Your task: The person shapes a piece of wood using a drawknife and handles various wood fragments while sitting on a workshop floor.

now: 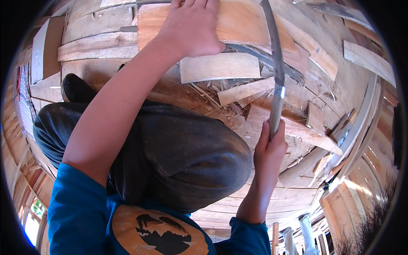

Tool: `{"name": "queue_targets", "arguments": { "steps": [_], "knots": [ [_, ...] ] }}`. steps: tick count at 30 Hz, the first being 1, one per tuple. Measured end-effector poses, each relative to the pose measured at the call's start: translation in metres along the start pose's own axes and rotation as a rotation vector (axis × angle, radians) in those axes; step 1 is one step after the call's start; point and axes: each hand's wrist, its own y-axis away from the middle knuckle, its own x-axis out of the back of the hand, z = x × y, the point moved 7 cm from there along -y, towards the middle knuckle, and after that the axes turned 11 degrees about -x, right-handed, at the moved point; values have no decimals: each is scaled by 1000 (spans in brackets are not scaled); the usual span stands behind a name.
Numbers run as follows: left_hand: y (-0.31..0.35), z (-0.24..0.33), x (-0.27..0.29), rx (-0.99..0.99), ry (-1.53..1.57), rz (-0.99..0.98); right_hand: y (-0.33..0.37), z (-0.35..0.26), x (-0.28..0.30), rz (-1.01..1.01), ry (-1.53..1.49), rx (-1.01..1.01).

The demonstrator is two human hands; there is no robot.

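My left hand [191,32] presses down with its palm on a wide reddish-brown wooden board [242,21] at the top of the head view. Its fingers stretch forward, and their tips are cut off by the upper edge. In my right hand [271,146] is the wooden handle of a machete [275,55], gripped with the fingers wrapped round it. The long dark blade points away from me and passes across the board's right end. Whether the blade touches the wood I cannot tell. My bent leg [191,144] in dark trousers lies between my arms.
A pale short board [219,67] lies just nearer than the wide one. Offcuts, such as a split strip [246,91], and splinters litter the plank floor. A cardboard box [46,51] stands at the left. Another person's legs [308,236] show at the lower right.
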Motion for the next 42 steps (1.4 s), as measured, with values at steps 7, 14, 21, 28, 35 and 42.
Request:
{"name": "queue_targets", "arguments": {
  "steps": [7,14,21,28,35,42],
  "knots": [
    [-4,4,-4,-24,39,8,1,6,1,0,-19,-25],
    [-7,4,-1,-7,6,6,-19,-8,-2,0,-17,67],
    [1,-7,-22,-198,-164,230,-1,15,-6,-79,-44,20],
    [-19,20,-22,-427,-171,205,12,22,-7,13,-121,-38],
    [-29,23,-12,-301,38,-75,-8,14,-18,60,-144,-27],
    [-30,28,-5,-250,63,-94,-30,-2,-14,116,-120,74]
  ]
}}
